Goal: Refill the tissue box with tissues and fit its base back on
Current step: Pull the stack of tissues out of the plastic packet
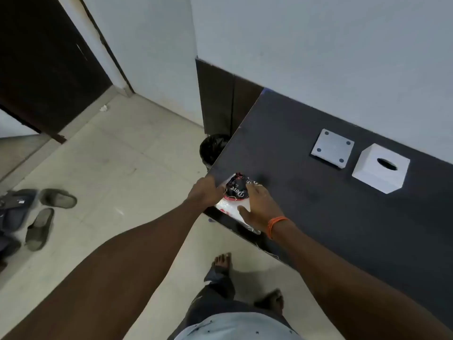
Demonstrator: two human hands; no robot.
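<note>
- The dark matte rectangular desk [343,217] runs along the pale wall, and everything for the job sits on it
- The white cube-shaped tissue box [380,168] with its dark oval slot facing up rests toward the far right of the desk; just to its left, apart from it, lies its flat square grey base plate [332,148] with four dark corner dots, so the box is open underneath and, I judge, empty
- The plastic-wrapped tissue pack [236,197], white with a dark printed end, sits at the near left corner of the desk, well apart from the box
- My left hand [205,192] grips the pack's left side, fingers wrapped out of view; my right hand [259,209] lies over its right side with fingers [253,188] spread and thumb pressed on the wrapper
- I judge this to be the opening step: taking hold of the pack to open it
- Next I would need to tear the wrapper, lift out the stack, and carry it to the box
</note>
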